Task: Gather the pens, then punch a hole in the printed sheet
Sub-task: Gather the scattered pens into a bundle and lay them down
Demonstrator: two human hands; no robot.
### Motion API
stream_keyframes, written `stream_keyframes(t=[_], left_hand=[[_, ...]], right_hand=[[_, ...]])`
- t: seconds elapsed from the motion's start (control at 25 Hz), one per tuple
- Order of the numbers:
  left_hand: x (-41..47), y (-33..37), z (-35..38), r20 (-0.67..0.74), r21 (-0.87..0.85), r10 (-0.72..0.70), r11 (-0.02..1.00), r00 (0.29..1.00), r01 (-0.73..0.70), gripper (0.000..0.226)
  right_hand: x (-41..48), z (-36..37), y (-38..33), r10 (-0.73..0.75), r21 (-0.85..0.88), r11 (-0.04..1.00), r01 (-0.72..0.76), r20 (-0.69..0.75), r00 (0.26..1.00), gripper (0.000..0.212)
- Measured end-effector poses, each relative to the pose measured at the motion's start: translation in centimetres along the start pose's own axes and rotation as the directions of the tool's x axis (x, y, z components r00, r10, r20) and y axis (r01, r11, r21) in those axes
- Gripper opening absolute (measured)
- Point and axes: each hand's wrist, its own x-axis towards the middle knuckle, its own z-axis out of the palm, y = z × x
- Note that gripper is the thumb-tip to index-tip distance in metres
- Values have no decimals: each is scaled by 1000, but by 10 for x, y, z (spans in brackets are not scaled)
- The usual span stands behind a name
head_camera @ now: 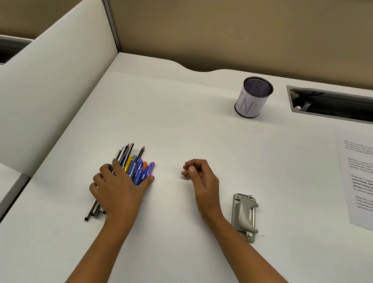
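Observation:
A bundle of several pens and pencils [136, 166], purple, blue, yellow and black, lies on the white desk at the left. My left hand [118, 186] lies over the bundle with fingers and thumb wrapped around its sides. My right hand [200, 179] hovers to the right of the pens, fingers curled in, holding nothing. A grey hole punch [244, 215] rests on the desk just right of my right wrist. The printed sheet [368, 181] lies at the right edge, partly out of view.
A mesh pen cup [252, 97] with a white label stands upright at the back of the desk [182, 129]. A cable slot [343, 106] is cut into the desk at the back right. A white divider panel [43, 82] borders the desk's left side.

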Motion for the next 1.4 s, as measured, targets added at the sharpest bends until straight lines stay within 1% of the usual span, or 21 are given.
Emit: stream_keyframes(t=[0.2,0.4,0.56,0.84,1.12,1.28,1.4], left_hand=[[-2,-2,0,-10,-58,-17,998,1000,16,101],[-4,-2,1,-37,-61,-8,998,999,6,103],[-7,-1,2,-32,-55,-3,998,999,2,103],[-1,-7,-1,-46,-92,17,995,999,-21,90],[-6,-10,-1,-38,-103,38,994,999,-41,106],[-7,-9,-2,-30,-109,45,993,999,-48,107],[-9,-9,-3,-51,-101,61,993,997,-66,104]], right_hand=[[0,0,1,2,0,1000,-2,3,1000,17],[0,0,1,5,-14,1000,-5,3,1000,17],[0,0,0,6,-16,1000,-6,5,1000,16],[0,0,0,7,-9,1000,-7,11,1000,16],[-1,0,-2,12,-27,1000,-12,7,1000,16],[-2,0,-5,28,-20,999,-28,1,1000,16],[-2,-1,-16,90,6,996,-91,7,996,10]])
